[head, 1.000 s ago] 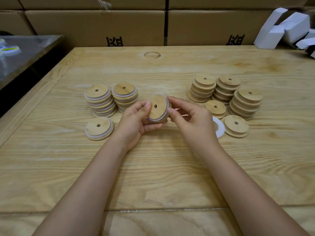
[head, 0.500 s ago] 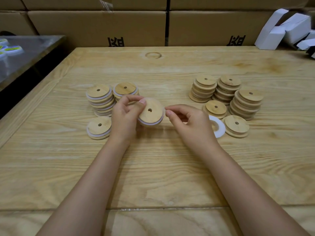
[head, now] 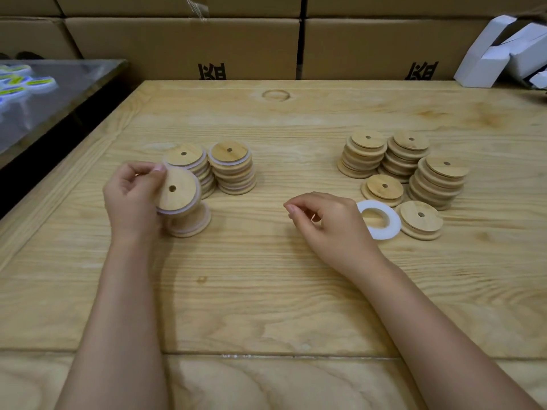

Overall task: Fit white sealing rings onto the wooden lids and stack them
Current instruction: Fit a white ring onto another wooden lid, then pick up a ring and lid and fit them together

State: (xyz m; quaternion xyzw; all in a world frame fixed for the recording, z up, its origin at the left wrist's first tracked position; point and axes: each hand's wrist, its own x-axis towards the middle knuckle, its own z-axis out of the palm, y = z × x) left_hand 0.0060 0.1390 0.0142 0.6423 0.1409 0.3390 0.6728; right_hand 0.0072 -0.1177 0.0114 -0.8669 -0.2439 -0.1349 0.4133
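Observation:
My left hand [head: 131, 199] grips a round wooden lid [head: 177, 192] with a white sealing ring fitted round it, tilted just above a low pile of ringed lids [head: 192, 224]. Behind it stand two taller stacks of ringed lids [head: 232, 170]. My right hand [head: 328, 224] hovers over the middle of the table with fingers loosely curled, holding nothing. A loose white sealing ring [head: 381, 221] lies flat just right of that hand. Bare wooden lids without rings are stacked at the right [head: 438, 182], with single lids [head: 420, 218] in front.
The wooden table [head: 266, 291] has cardboard boxes [head: 183, 45] along its far edge. White cartons [head: 500, 54] sit at the back right. A metal surface [head: 59, 90] with small round items stands to the left, across a dark gap.
My left hand carried the ringed lid leftward, from the table's middle to above the low pile. My right hand let go of the lid and stayed near the middle.

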